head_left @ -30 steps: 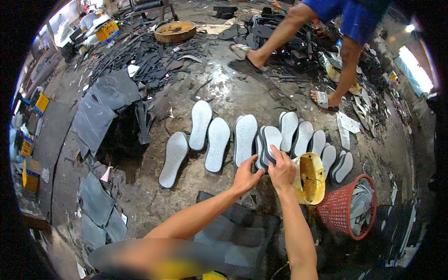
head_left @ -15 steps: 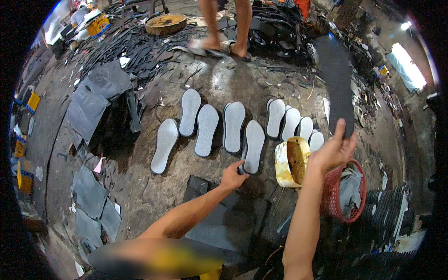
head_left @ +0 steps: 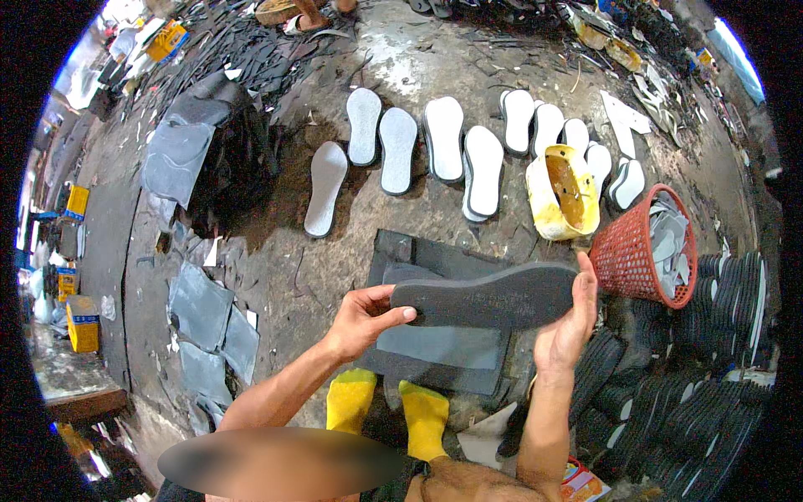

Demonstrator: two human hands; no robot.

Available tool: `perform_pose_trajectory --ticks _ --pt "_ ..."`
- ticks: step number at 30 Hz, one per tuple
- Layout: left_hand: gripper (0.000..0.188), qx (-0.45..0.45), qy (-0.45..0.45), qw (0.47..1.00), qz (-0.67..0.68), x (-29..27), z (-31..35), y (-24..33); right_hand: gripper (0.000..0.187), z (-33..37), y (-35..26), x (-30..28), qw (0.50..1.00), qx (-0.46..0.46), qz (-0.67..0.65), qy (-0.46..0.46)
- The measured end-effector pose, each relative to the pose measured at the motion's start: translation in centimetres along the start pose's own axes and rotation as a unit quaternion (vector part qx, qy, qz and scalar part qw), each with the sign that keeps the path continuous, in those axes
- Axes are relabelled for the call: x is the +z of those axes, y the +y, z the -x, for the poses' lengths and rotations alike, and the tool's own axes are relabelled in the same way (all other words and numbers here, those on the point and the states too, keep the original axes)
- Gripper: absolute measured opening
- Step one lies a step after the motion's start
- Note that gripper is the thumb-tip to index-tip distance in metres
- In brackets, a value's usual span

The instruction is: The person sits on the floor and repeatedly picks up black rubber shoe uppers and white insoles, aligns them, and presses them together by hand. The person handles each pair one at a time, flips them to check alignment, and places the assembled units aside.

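Black sole (head_left: 485,299), pinched by my left grip (head_left: 365,322) and right grip (head_left: 569,322); pale soles (head_left: 443,140) laid far; dark stacks (head_left: 690,410) untouched, right.

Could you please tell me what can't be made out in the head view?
- Head view: the far face of the dark shoe sole, turned away from the camera.
- Head view: the left hand's fingertips behind that sole.
- Head view: part of a pale-topped sole, covered by the yellow container.
- Head view: the lower scraps in the red basket, hidden by its wall.
- Head view: the co-worker's upper body, cut off by the top edge.
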State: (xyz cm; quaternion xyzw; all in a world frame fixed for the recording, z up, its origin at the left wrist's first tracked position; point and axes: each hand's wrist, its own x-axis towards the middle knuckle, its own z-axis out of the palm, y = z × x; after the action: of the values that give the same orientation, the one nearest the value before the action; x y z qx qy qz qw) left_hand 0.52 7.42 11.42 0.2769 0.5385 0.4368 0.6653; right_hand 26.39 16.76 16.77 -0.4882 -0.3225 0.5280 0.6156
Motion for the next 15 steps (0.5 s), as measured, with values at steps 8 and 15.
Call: perform_pose_trajectory --ticks 8,15 --pt "0.041 -0.120 0.034 0.945 0.301 -2.8 1.0 -9.2 0.025 4.8 7.8 -6.5 0.975 0.204 -0.080 0.036" --pt "0.034 -0.043 0.208 0.973 -0.095 -3.9 0.4 -14.7 0.039 5.6 12.9 -12.2 0.942 0.220 0.251 -0.035"
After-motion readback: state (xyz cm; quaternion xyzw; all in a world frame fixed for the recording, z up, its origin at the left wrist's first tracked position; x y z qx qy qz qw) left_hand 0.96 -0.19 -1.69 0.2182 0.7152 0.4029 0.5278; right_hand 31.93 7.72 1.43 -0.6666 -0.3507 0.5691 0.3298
